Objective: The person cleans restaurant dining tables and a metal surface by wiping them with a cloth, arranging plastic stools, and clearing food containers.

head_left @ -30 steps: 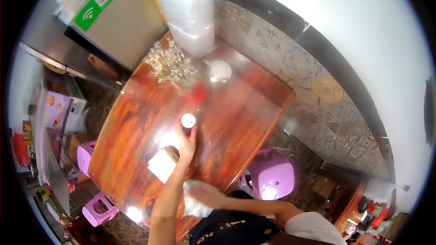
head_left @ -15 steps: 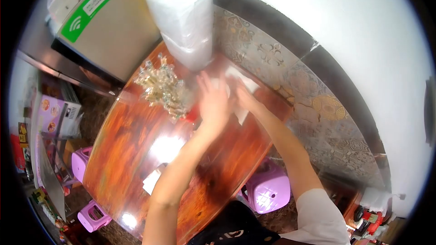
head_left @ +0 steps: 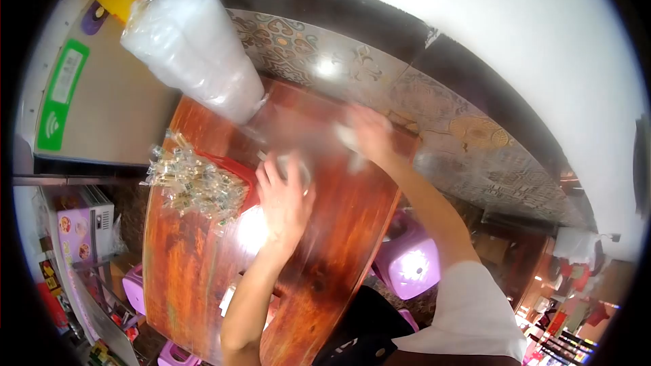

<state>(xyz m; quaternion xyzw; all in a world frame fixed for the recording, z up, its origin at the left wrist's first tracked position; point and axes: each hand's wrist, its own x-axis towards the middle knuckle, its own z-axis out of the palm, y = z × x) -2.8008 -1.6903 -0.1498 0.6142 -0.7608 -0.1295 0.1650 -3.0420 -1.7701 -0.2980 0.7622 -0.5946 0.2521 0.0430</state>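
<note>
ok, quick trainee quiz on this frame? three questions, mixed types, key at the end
1. Multiple choice. What is at the right hand?
A) a yellow cup
B) a white cloth
C) a purple stool

2. True or false: the left hand is nearer the wrapped sticks than the right hand is.

3. Fill the gap: the container right by the wrapped sticks is coloured ____.

Key:
1. B (it looks like cloth or tissue; motion blur hides how it is gripped)
2. True
3. red
</note>
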